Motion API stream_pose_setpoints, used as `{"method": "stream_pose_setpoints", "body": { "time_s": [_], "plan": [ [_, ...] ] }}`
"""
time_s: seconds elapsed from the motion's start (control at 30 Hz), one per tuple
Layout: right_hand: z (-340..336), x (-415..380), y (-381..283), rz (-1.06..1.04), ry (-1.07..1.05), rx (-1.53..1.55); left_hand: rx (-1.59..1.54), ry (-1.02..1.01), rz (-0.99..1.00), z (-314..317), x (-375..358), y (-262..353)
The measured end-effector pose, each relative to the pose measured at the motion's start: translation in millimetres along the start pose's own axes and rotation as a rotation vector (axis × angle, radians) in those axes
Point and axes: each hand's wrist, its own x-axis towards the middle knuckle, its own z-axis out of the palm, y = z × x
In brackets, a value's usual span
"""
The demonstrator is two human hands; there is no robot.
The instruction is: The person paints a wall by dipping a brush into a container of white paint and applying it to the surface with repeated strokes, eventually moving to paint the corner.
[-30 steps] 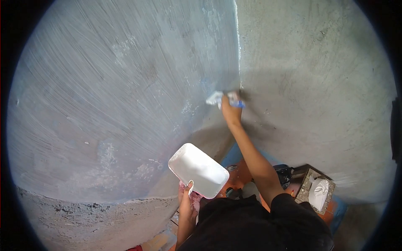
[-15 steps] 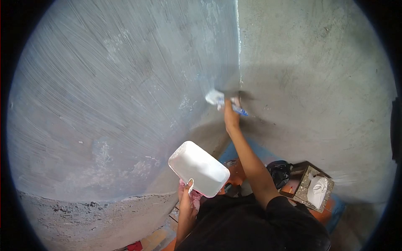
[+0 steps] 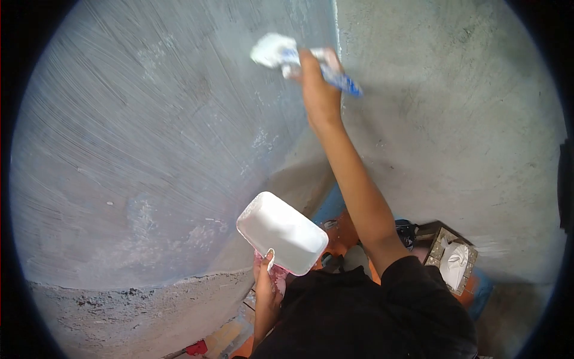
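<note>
My right hand (image 3: 317, 84) is wrapped round a paintbrush (image 3: 276, 51) and reaches up to the left wall (image 3: 173, 119). The brush has a blue handle and a head coated white, blurred by motion, and it overlaps the wall near the corner. White streaks and patches mark that wall. Lower down, my left hand (image 3: 266, 276) grips the near edge of a white rectangular tray (image 3: 284, 233), thumb over the rim and something pink under the fingers. The tray's inside is white.
A bare concrete wall (image 3: 454, 113) meets the streaked one at a corner on the right. Below right stand a speckled box (image 3: 433, 254) with a white bag (image 3: 455, 263) on it and a black bag (image 3: 406, 232). A red object (image 3: 196, 348) lies at the lower left.
My right hand has swung the paintbrush upward and slightly left along the wall, from low by the corner. My left hand and the tray have barely shifted.
</note>
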Motion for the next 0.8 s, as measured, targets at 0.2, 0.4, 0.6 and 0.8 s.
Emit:
{"method": "stream_pose_setpoints", "body": {
  "time_s": [0.2,0.4,0.6,0.8],
  "plan": [
    [-142,-119,165,0.308,0.248,-0.245,-0.002,0.032,0.024,-4,-1,1],
    [-136,-108,140,0.367,0.182,-0.560,0.009,0.001,0.030,-4,3,6],
    [-30,-16,22,0.052,-0.003,-0.183,0.008,0.025,0.014,-3,2,3],
    [-76,-78,94,0.167,0.124,0.003,-0.007,0.014,0.016,2,-3,2]
  ]
}}
